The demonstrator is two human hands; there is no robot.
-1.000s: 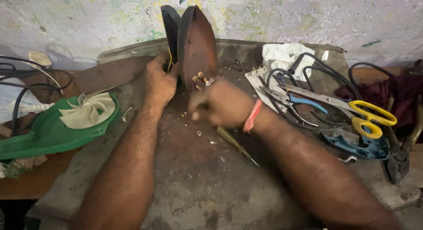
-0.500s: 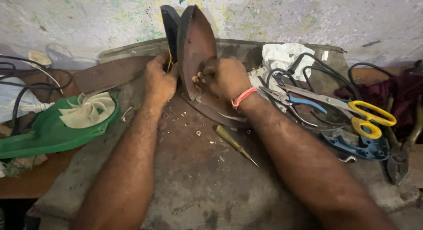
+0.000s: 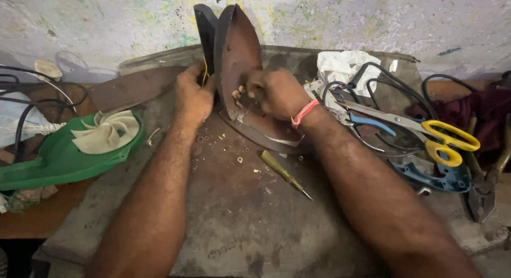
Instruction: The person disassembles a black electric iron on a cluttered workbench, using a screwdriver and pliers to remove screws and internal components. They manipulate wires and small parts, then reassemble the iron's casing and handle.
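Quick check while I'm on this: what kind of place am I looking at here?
Most likely a small appliance repair bench. An opened clothes iron stands on a worn work slab, with a screwdriver, scissors, pliers and loose cables beside a stained wall.

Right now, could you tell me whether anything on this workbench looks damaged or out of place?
Yes. The clothes iron stands on end, taken apart, its rusty soleplate exposed; the left hand steadies it while the right hand works at its fittings. Small washers lie scattered loose on the worn mat near a screwdriver.

One screwdriver, one scissors, two hands.
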